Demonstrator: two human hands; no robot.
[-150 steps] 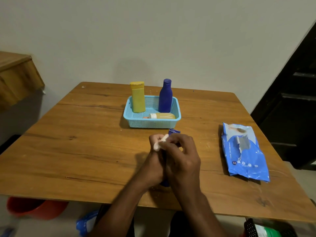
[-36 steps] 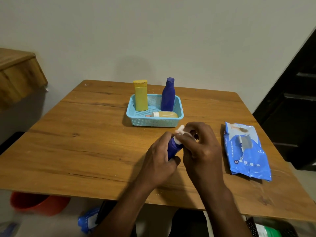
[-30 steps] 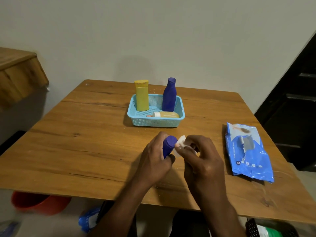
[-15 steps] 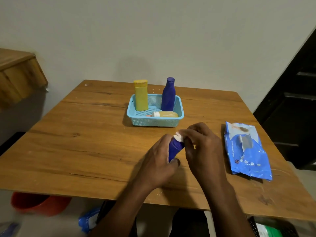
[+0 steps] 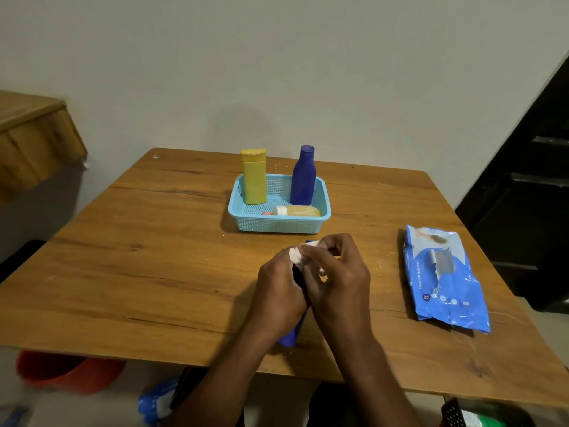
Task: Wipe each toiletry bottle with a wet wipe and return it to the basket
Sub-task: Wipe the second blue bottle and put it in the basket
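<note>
My left hand (image 5: 278,291) grips a dark blue bottle (image 5: 291,335) over the table's near middle; only its lower end and a bit of its top show. My right hand (image 5: 337,282) presses a white wet wipe (image 5: 296,256) against the bottle's upper part. Behind them stands a light blue basket (image 5: 278,224). In it a yellow bottle (image 5: 254,177) and a second dark blue bottle (image 5: 303,177) stand upright, and a small amber bottle (image 5: 297,211) with a white cap lies on its side.
A blue pack of wet wipes (image 5: 443,277) lies on the wooden table (image 5: 154,257) to the right. A red bucket (image 5: 66,371) sits on the floor under the left front edge. A wooden shelf (image 5: 34,140) juts out at left.
Both hands have drawn closer together and nearer to me. The right hand has slid the wipe from the bottle's cap onto its upper body. The bottle is now mostly covered.
</note>
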